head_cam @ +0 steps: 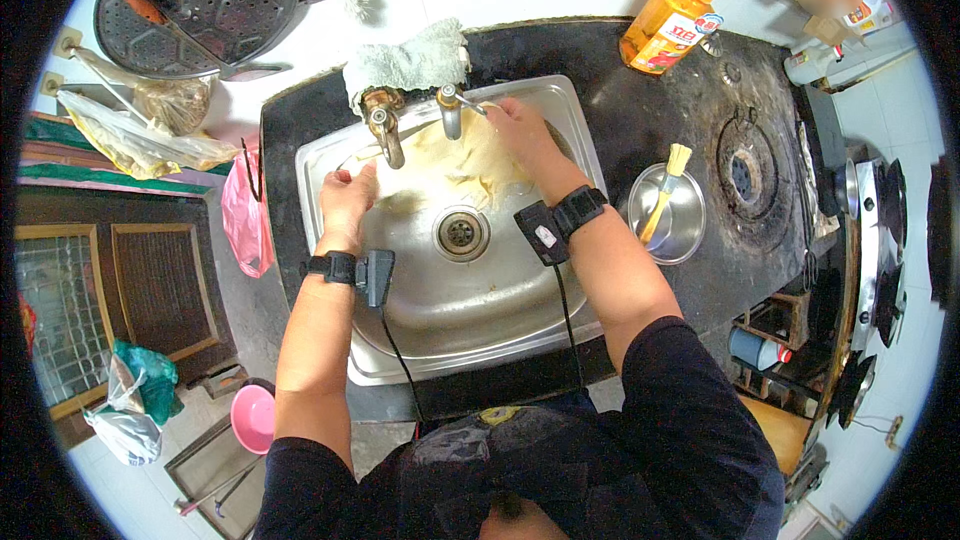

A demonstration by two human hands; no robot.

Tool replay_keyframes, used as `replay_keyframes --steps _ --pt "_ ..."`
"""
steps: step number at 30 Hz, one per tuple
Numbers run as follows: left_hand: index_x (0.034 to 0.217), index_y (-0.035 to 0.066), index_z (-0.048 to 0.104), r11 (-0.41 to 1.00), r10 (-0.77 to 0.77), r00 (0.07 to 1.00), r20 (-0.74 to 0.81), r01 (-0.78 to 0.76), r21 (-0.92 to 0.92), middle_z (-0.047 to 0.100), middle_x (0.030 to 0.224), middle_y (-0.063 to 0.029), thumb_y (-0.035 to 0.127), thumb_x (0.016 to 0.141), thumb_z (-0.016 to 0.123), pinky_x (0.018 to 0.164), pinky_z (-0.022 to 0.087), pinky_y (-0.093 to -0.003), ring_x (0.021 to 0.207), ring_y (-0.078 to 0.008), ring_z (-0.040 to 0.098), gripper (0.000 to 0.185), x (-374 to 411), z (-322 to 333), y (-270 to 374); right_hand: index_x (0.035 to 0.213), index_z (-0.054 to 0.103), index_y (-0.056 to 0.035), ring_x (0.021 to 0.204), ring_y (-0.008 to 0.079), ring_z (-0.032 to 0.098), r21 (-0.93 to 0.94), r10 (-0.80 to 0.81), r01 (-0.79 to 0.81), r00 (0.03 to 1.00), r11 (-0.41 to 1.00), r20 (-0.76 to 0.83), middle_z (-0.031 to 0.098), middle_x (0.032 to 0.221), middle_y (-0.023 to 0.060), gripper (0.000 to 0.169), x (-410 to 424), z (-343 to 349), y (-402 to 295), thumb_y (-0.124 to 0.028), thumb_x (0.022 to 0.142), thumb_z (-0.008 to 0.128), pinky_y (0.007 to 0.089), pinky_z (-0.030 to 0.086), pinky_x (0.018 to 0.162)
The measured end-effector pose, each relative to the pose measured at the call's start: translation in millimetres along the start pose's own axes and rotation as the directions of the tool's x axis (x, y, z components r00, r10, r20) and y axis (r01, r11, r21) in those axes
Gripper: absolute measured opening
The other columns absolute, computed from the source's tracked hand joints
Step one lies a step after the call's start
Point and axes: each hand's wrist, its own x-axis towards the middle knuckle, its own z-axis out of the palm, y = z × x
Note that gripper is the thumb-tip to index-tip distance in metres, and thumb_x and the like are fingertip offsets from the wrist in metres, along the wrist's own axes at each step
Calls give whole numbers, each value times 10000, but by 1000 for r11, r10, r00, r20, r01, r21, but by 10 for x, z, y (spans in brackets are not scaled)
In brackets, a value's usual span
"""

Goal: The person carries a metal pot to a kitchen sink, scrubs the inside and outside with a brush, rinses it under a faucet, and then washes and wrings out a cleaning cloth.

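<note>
A pale yellow wet cloth [457, 154] is spread in the back of a stainless steel sink [480, 307], behind the drain strainer [462, 233]. My right hand [517, 127] pinches the cloth's upper right edge, beside the lever of the small tap [450, 111]. At the cloth's left end, my left hand [349, 195] has its fingers bent near a thin edge; whether it grips that edge I cannot tell. Between my hands the brass tap [385, 131] reaches over the cloth. A grey-green towel [407, 60] is wrapped over the pipe behind both taps.
To the right stand a metal bowl [686, 217] with a brush [664, 191] in it, an orange pump bottle [667, 22] and a round stove burner [746, 172]. A pink plastic bag [247, 217] hangs left of the dark counter. Cables run from both wrist devices across the sink's front edge.
</note>
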Motion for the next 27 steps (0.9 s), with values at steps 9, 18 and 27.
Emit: replay_keyframes --steps 9,18,27 --pt "1020 40 610 723 624 692 363 -687 68 635 847 -119 152 696 761 761 478 -336 804 -249 608 375 -442 319 421 987 615 -10 808 109 556 504 -82 -158 903 849 421 618 913 47 230 -310 151 -413 -172 869 501 253 444 741" --pt "1028 24 602 925 230 856 462 -44 -378 623 930 -9 141 913 563 694 454 -245 808 -85 561 168 -261 388 147 1111 571 -6 875 164 580 314 -200 101 932 944 301 623 1026 70 342 -283 256 181 -147 800 558 283 457 812" --pt "1094 58 553 926 214 878 429 -43 -374 617 996 -10 159 922 563 765 455 -226 857 -69 555 200 -403 243 284 936 616 3 763 138 592 392 -54 -10 987 920 151 641 835 83 274 -283 127 -16 -246 821 604 290 472 669"
